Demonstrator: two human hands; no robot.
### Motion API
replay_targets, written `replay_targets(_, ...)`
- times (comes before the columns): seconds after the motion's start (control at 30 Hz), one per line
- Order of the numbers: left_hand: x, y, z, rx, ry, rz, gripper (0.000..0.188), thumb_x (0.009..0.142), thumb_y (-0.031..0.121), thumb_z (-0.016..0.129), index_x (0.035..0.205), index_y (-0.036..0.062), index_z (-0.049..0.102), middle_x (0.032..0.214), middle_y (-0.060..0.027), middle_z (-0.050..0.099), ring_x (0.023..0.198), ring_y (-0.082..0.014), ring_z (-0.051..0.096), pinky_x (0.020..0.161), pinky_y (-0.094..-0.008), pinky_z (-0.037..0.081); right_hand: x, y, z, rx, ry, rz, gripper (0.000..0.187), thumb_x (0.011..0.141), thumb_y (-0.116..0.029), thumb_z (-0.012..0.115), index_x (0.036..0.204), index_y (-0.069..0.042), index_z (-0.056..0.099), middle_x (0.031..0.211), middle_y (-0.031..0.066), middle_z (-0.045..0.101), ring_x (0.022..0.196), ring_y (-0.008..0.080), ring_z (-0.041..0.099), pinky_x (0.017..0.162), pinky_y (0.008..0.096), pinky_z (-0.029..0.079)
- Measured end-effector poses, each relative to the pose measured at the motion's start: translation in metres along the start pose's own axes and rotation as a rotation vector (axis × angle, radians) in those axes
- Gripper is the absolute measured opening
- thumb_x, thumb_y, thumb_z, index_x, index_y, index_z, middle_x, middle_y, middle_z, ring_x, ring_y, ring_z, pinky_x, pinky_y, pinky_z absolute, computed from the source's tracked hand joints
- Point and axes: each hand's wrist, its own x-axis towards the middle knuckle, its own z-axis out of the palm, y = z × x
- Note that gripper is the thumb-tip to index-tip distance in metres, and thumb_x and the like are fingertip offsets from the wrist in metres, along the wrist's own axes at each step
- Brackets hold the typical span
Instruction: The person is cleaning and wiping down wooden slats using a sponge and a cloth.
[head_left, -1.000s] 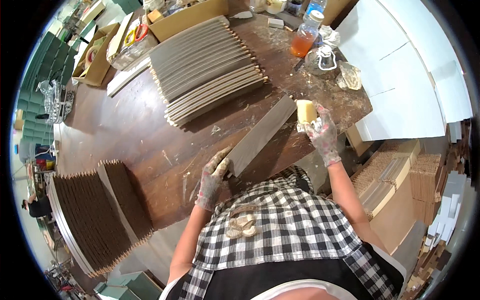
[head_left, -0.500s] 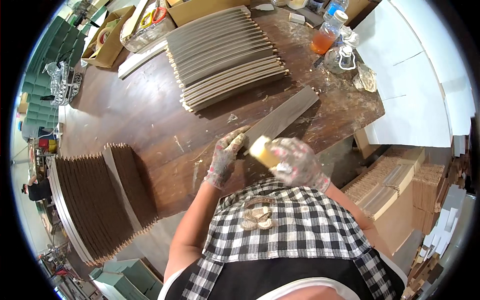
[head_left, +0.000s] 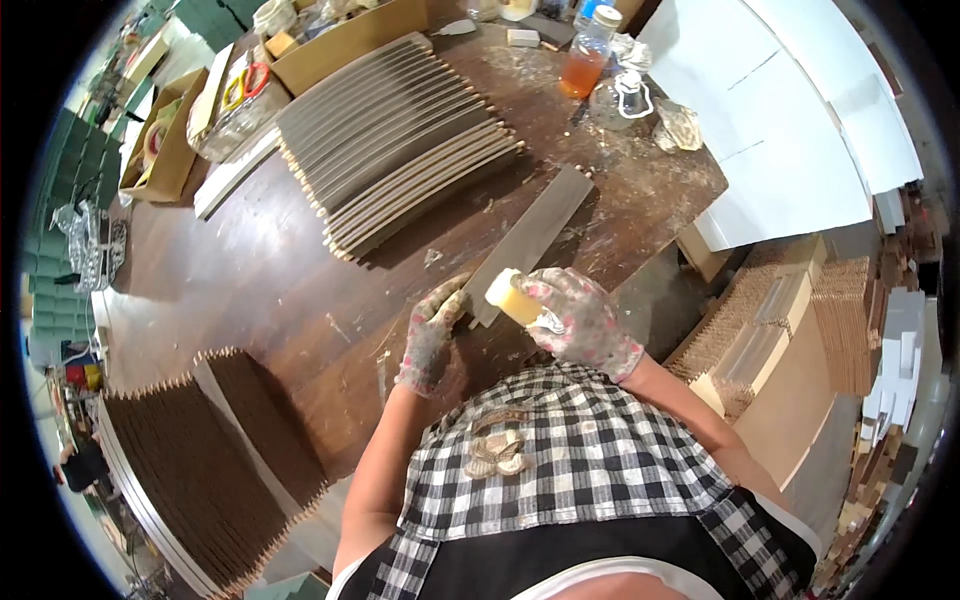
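A narrow grey-brown wooden plank (head_left: 533, 228) lies slantwise on the table in front of me, its far end pointing away to the right. My left hand (head_left: 430, 338), in a patterned work glove, grips the plank's left edge near its near end, thumb and fingers closed on it. In my right hand (head_left: 585, 318), gloved the same way, is a pale yellow sponge (head_left: 512, 296). The sponge is held over the plank's right edge close to the near end; whether it touches the wood I cannot tell. My right fingers are wrapped round it.
Beyond the plank stands a row of similar slats (head_left: 390, 140). More dark slats (head_left: 200, 470) are stacked at the left. A bottle of orange liquid (head_left: 587, 65) and a glass jar (head_left: 615, 100) stand at the far right, near the table edge. Boxes (head_left: 165, 140) sit far left.
My view has turned a little, shifting the table leftward. The right hand with the sponge has moved slightly off to the plank's right side, and its blur is gone. The left hand keeps its hold.
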Motion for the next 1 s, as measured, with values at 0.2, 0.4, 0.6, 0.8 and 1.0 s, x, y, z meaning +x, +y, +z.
replay_targets(0.2, -0.005, 0.003, -0.012, 0.150, -0.010, 0.018, 0.038, 0.092, 0.017, 0.054, 0.123, -0.0051, 0.057, 0.091, -0.0002, 0.061, 0.073, -0.0076, 0.053, 0.065, -0.0224, 0.045, 0.003, 0.092, -0.012, 0.147, 0.214, 0.306, 0.060, 0.067, -0.015, 0.077, 0.124, -0.009, 0.057, 0.114, 0.0102, 0.063, 0.101, 0.0252, 0.062, 0.090, 0.0351, 0.051)
replay_targets(0.4, -0.020, 0.003, -0.012, 0.177, 0.115, -0.008, 0.039, 0.090, 0.022, 0.056, 0.119, -0.0039, 0.060, 0.079, 0.0022, 0.056, 0.068, -0.0074, 0.050, 0.060, -0.0215, 0.041, 0.004, 0.166, -0.060, 0.129, 0.439, 0.587, 0.056, 0.072, -0.010, 0.073, 0.125, -0.006, 0.053, 0.116, 0.0128, 0.062, 0.105, 0.0252, 0.061, 0.094, 0.0337, 0.048)
replay_targets(0.6, -0.038, -0.002, -0.035, 0.268, 0.239, 0.020, 0.034, 0.091, 0.019, 0.054, 0.118, -0.0010, 0.061, 0.087, 0.0010, 0.059, 0.072, -0.0075, 0.052, 0.065, -0.0213, 0.043, 0.014, 0.220, -0.126, -0.075, 0.483, 0.753, 0.053, 0.078, -0.013, 0.069, 0.127, -0.006, 0.050, 0.113, 0.0156, 0.062, 0.102, 0.0284, 0.062, 0.091, 0.0382, 0.050)
replay_targets(0.8, -0.046, 0.000, -0.028, 0.154, 0.339, -0.051, 0.031, 0.093, 0.019, 0.054, 0.117, 0.0006, 0.062, 0.094, -0.0015, 0.061, 0.080, -0.0089, 0.053, 0.067, -0.0230, 0.044, 0.022, 0.223, -0.135, -0.203, 0.532, 0.783, 0.067, 0.076, -0.019, 0.074, 0.134, -0.005, 0.044, 0.127, 0.0202, 0.051, 0.114, 0.0336, 0.054, 0.100, 0.0407, 0.043)
replay_targets(1.0, -0.047, 0.007, -0.016, 0.158, 0.308, -0.005, 0.030, 0.093, 0.021, 0.056, 0.114, -0.0001, 0.063, 0.083, 0.0020, 0.059, 0.074, -0.0082, 0.054, 0.064, -0.0220, 0.045, 0.023, 0.123, -0.072, 0.127, 0.521, 0.284, 0.037, 0.081, -0.001, 0.063, 0.116, -0.005, 0.053, 0.108, 0.0125, 0.058, 0.101, 0.0261, 0.059, 0.090, 0.0358, 0.050)
